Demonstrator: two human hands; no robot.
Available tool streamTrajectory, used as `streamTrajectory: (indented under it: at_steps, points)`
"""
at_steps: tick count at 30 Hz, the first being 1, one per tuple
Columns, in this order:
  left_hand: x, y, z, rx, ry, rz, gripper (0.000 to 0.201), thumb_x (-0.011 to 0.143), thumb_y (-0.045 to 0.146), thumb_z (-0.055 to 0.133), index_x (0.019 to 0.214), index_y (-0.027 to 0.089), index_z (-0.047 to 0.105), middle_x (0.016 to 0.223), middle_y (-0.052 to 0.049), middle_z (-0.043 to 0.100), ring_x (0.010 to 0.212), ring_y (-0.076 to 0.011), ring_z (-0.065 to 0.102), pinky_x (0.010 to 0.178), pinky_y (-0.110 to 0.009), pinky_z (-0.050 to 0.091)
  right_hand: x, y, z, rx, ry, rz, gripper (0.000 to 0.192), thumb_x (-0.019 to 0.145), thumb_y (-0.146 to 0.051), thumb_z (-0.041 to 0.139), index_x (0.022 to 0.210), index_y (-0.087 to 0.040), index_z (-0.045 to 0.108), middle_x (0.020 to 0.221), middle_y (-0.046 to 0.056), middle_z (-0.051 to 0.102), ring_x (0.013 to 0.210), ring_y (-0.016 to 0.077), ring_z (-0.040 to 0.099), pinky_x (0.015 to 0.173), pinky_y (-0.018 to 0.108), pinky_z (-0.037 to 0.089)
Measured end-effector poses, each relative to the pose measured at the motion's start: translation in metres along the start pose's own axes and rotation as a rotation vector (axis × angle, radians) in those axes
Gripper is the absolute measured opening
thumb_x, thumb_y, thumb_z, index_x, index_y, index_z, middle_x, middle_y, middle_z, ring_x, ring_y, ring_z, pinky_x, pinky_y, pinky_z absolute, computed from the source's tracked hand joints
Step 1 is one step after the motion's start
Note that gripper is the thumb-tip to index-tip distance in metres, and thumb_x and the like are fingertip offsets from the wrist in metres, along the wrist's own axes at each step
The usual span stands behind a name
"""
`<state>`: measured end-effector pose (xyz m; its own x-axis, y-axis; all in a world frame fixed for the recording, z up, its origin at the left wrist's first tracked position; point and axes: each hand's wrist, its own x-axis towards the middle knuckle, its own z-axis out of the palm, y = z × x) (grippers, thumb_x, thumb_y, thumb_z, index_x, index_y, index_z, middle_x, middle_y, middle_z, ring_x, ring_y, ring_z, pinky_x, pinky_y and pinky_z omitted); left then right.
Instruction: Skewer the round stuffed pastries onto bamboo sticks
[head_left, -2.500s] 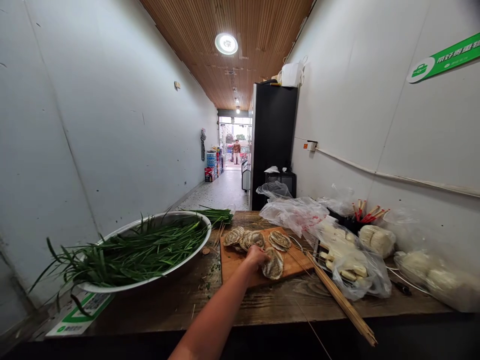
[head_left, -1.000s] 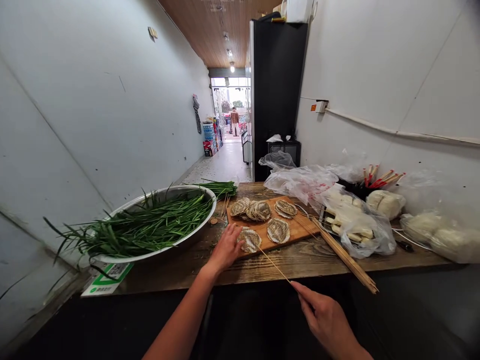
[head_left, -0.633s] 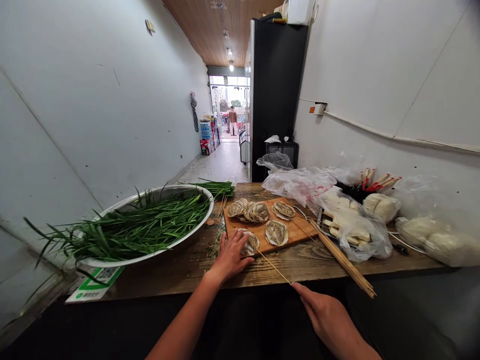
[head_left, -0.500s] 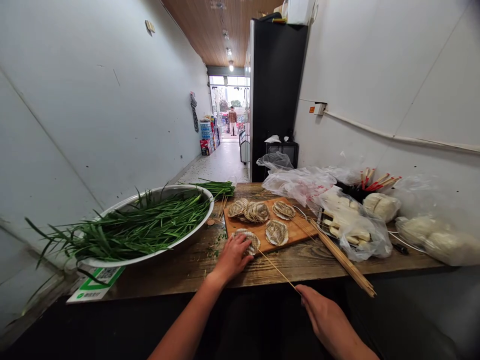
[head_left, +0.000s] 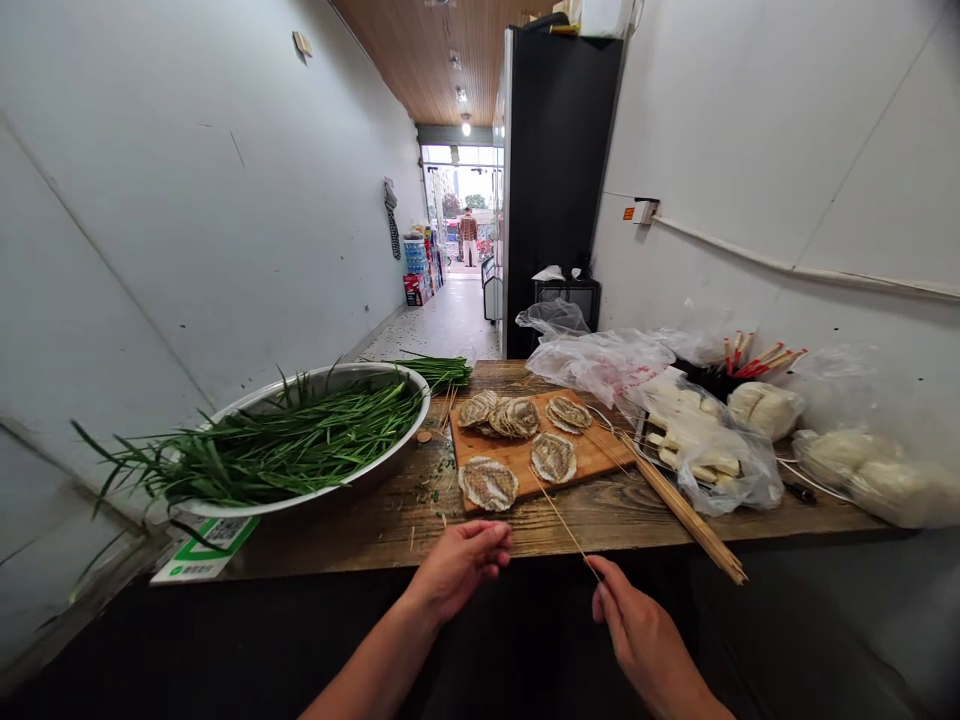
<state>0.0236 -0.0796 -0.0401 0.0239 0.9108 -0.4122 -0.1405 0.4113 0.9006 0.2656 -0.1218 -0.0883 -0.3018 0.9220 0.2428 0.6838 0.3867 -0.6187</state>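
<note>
My right hand (head_left: 645, 625) pinches the lower end of a thin wooden skewer (head_left: 561, 515). The skewer slants up and left, its tip at the near left edge of a flat, round, brownish piece with a pale frilled rim (head_left: 554, 458). My left hand (head_left: 463, 562) hovers at the table's front edge, fingers curled and thumb against the index finger, nothing visible in them. Just beyond it, a similar round piece (head_left: 488, 483) lies flat on the wooden cutting board (head_left: 525, 486). More such pieces (head_left: 513, 417) are piled at the board's back; another small stack (head_left: 568, 413) lies back right.
A large metal bowl of long green leaves (head_left: 418, 430) stands on the left, above a green-and-white code card (head_left: 206, 548). A bundle of skewers (head_left: 686, 512) overhangs the front edge. Plastic bags with pale food (head_left: 697, 450) crowd the right side.
My left hand has lifted off the front left round piece and drawn back toward me. The skewer tip has shifted up and right, from that piece to the front right one.
</note>
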Motion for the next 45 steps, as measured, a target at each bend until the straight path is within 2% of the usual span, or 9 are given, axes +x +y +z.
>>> streamTrajectory:
  at_steps: [3, 7, 13, 18, 22, 25, 29, 39, 45]
  points:
    - [0.006, 0.004, 0.012, -0.392, 0.017, -0.23, 0.017, 0.077, 0.022, 0.064, 0.084, 0.007, 0.06, 0.087, -0.014, 0.067, 0.071, -0.0155, 0.065, 0.061, -0.021, 0.053, 0.002, -0.003, 0.0, 0.126, 0.013, 0.036, 0.028, 0.094, -0.026, 0.021, 0.117, -0.017, 0.034, 0.075, 0.001, 0.061, 0.064, 0.012, 0.061, 0.063, 0.024, 0.048]
    - [0.027, 0.005, 0.021, -0.532, 0.132, -0.325, 0.016, 0.084, 0.021, 0.056, 0.079, 0.005, 0.055, 0.076, -0.017, 0.066, 0.058, -0.0147, 0.065, 0.052, -0.019, 0.054, 0.001, -0.007, -0.002, 0.121, -0.052, 0.084, 0.024, 0.094, -0.026, 0.02, 0.111, -0.019, 0.035, 0.082, 0.003, 0.062, 0.068, 0.0126, 0.062, 0.064, 0.025, 0.048]
    - [0.037, 0.008, 0.033, -0.609, 0.232, -0.297, 0.015, 0.087, 0.016, 0.05, 0.075, 0.007, 0.052, 0.063, -0.012, 0.064, 0.044, -0.0107, 0.06, 0.038, -0.013, 0.048, -0.005, -0.001, -0.004, 0.004, -0.081, -0.085, 0.03, 0.092, -0.019, 0.025, 0.1, -0.018, 0.054, 0.082, 0.005, 0.065, 0.068, 0.0144, 0.064, 0.062, 0.024, 0.05]
    - [0.025, 0.007, 0.029, -0.536, 0.201, -0.32, 0.014, 0.086, 0.013, 0.05, 0.077, 0.005, 0.056, 0.063, -0.011, 0.065, 0.046, -0.0118, 0.061, 0.036, -0.013, 0.047, -0.014, 0.004, -0.006, -0.063, 0.043, -0.151, 0.039, 0.09, -0.014, 0.028, 0.119, -0.015, 0.054, 0.091, 0.009, 0.069, 0.075, 0.0145, 0.066, 0.065, 0.021, 0.052]
    - [0.017, -0.001, 0.018, -0.506, 0.155, -0.377, 0.014, 0.086, 0.015, 0.049, 0.083, 0.003, 0.055, 0.071, -0.015, 0.067, 0.05, -0.0134, 0.064, 0.039, -0.015, 0.049, -0.024, 0.004, -0.02, -0.172, -0.017, -0.231, 0.046, 0.085, -0.01, 0.029, 0.122, -0.019, 0.055, 0.065, 0.003, 0.065, 0.052, 0.013, 0.061, 0.05, 0.021, 0.049]
    - [0.016, -0.003, 0.013, -0.511, 0.169, -0.342, 0.011, 0.085, 0.014, 0.053, 0.085, 0.004, 0.054, 0.075, -0.015, 0.067, 0.055, -0.0154, 0.065, 0.04, -0.015, 0.05, -0.029, 0.004, -0.039, -0.174, -0.037, -0.243, 0.045, 0.085, -0.012, 0.032, 0.118, -0.025, 0.058, 0.059, 0.0, 0.061, 0.047, 0.0123, 0.057, 0.046, 0.02, 0.047]
    - [0.02, -0.001, 0.012, -0.549, 0.23, -0.291, 0.009, 0.084, 0.017, 0.055, 0.084, 0.008, 0.053, 0.066, -0.011, 0.065, 0.053, -0.0155, 0.065, 0.04, -0.014, 0.049, -0.027, 0.0, -0.052, -0.092, 0.033, -0.222, 0.045, 0.086, -0.012, 0.033, 0.124, -0.025, 0.052, 0.08, 0.003, 0.066, 0.059, 0.011, 0.062, 0.052, 0.017, 0.049]
    - [0.027, 0.002, 0.03, -0.443, 0.316, -0.141, 0.012, 0.075, 0.003, 0.06, 0.069, 0.011, 0.053, 0.053, 0.001, 0.055, 0.037, -0.0051, 0.05, 0.029, -0.011, 0.028, -0.013, -0.014, -0.018, -0.382, 0.037, -0.225, 0.049, 0.081, -0.004, 0.025, 0.116, -0.012, 0.059, 0.072, 0.006, 0.06, 0.045, 0.0124, 0.056, 0.039, 0.021, 0.042]
    - [0.034, -0.007, 0.033, -0.293, 0.34, 0.137, 0.018, 0.059, 0.013, 0.076, 0.07, 0.01, 0.062, 0.06, -0.002, 0.063, 0.051, -0.0101, 0.058, 0.045, -0.018, 0.041, -0.014, -0.019, -0.018, -0.223, -0.028, -0.207, 0.046, 0.085, -0.009, 0.026, 0.121, -0.009, 0.055, 0.068, 0.007, 0.066, 0.053, 0.0146, 0.063, 0.049, 0.021, 0.05]
